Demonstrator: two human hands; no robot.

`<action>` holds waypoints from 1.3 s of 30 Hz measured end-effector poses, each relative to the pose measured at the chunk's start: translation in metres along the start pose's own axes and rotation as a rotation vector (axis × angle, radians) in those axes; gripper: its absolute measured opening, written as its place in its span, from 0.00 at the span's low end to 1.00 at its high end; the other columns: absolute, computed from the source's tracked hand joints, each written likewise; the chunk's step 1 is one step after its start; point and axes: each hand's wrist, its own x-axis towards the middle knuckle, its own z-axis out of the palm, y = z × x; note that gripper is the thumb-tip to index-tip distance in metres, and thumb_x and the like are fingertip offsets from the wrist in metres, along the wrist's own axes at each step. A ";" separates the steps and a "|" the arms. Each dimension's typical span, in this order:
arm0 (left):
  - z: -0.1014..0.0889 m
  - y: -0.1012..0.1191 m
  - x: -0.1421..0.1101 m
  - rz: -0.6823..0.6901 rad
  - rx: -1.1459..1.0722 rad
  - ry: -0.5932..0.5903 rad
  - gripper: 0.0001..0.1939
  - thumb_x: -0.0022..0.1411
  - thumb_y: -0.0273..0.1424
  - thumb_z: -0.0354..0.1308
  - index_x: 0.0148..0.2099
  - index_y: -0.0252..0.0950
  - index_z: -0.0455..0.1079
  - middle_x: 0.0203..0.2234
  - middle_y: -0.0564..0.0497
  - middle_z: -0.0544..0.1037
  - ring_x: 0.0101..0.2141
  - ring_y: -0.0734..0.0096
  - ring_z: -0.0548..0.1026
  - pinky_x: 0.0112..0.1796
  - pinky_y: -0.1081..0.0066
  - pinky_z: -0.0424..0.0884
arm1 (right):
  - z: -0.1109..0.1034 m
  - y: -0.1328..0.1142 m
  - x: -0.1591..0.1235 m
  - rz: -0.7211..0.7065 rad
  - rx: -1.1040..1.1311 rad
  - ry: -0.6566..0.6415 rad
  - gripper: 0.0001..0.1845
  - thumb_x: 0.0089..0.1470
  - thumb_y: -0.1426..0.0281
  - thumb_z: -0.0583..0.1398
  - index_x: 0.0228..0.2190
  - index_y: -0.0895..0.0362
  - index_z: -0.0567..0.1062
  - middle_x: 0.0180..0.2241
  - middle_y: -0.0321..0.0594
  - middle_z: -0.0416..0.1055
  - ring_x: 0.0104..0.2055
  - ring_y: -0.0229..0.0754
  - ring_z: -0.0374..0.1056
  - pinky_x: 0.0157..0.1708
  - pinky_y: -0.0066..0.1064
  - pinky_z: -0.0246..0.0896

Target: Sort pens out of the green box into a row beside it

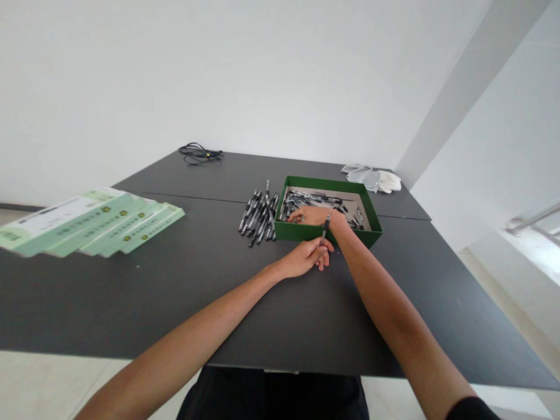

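My left hand (pixel 311 256) rests at the near side of the green box (pixel 326 233), its fingers closed around a pen (pixel 325 226) that points up and away. Inside that box lie many loose clear-and-black pens (pixel 319 198). My right hand (pixel 312 215) reaches over the near rim into the box, across the pens. Its fingers are curled down among them, and whatever is between the fingertips is hidden. Just left of the box, a pile of similar pens (pixel 258 216) lies on the dark table (pixel 280 315).
Overlapping pale green boxes (pixel 118 221) lie on the table at the left. A black cable (pixel 199 154) is coiled at the far left edge. White gloves (pixel 387 181) lie behind the green box at the right. A white wall (pixel 262 76) stands behind the table.
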 end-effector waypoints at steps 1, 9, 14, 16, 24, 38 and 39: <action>0.000 0.000 0.000 0.000 -0.003 -0.001 0.22 0.78 0.48 0.45 0.50 0.33 0.66 0.31 0.49 0.77 0.27 0.73 0.75 0.32 0.72 0.70 | 0.000 0.001 0.000 -0.034 0.020 -0.037 0.20 0.56 0.78 0.62 0.47 0.51 0.86 0.47 0.37 0.84 0.45 0.43 0.79 0.43 0.24 0.71; -0.001 -0.001 0.000 0.003 -0.010 -0.004 0.22 0.78 0.48 0.45 0.50 0.33 0.66 0.31 0.49 0.78 0.27 0.74 0.75 0.32 0.72 0.70 | 0.000 0.017 0.006 -0.037 0.053 -0.057 0.18 0.54 0.80 0.60 0.40 0.56 0.86 0.45 0.45 0.84 0.44 0.46 0.78 0.42 0.28 0.70; -0.001 -0.001 0.000 -0.003 -0.019 -0.007 0.22 0.78 0.47 0.45 0.51 0.33 0.66 0.31 0.49 0.78 0.27 0.74 0.75 0.32 0.72 0.70 | -0.010 0.036 0.005 0.011 0.042 -0.083 0.20 0.55 0.76 0.59 0.46 0.57 0.85 0.42 0.42 0.84 0.37 0.42 0.76 0.37 0.27 0.69; -0.001 0.000 0.000 -0.004 -0.029 -0.004 0.22 0.78 0.47 0.46 0.51 0.33 0.66 0.31 0.50 0.77 0.27 0.74 0.75 0.32 0.72 0.70 | -0.014 0.044 0.003 0.027 0.065 -0.117 0.25 0.53 0.77 0.58 0.50 0.58 0.84 0.43 0.41 0.84 0.35 0.39 0.75 0.35 0.25 0.67; 0.000 0.003 0.000 -0.004 -0.035 -0.004 0.22 0.78 0.48 0.46 0.50 0.33 0.66 0.31 0.50 0.77 0.27 0.74 0.75 0.32 0.72 0.70 | -0.018 0.050 -0.004 0.032 0.106 -0.126 0.27 0.52 0.76 0.59 0.53 0.57 0.83 0.43 0.41 0.84 0.38 0.40 0.75 0.37 0.24 0.66; 0.000 0.005 -0.001 -0.023 -0.027 0.005 0.22 0.77 0.48 0.46 0.50 0.33 0.67 0.31 0.50 0.77 0.27 0.73 0.75 0.32 0.72 0.69 | -0.032 0.060 -0.019 0.099 0.122 -0.034 0.22 0.68 0.70 0.52 0.53 0.61 0.82 0.47 0.45 0.82 0.37 0.40 0.74 0.42 0.28 0.68; 0.000 0.005 -0.001 -0.023 -0.028 0.005 0.22 0.77 0.48 0.46 0.50 0.33 0.67 0.31 0.50 0.77 0.27 0.73 0.75 0.32 0.72 0.69 | -0.033 0.061 -0.021 0.103 0.119 -0.019 0.22 0.68 0.70 0.53 0.53 0.61 0.82 0.46 0.45 0.82 0.38 0.41 0.75 0.44 0.28 0.68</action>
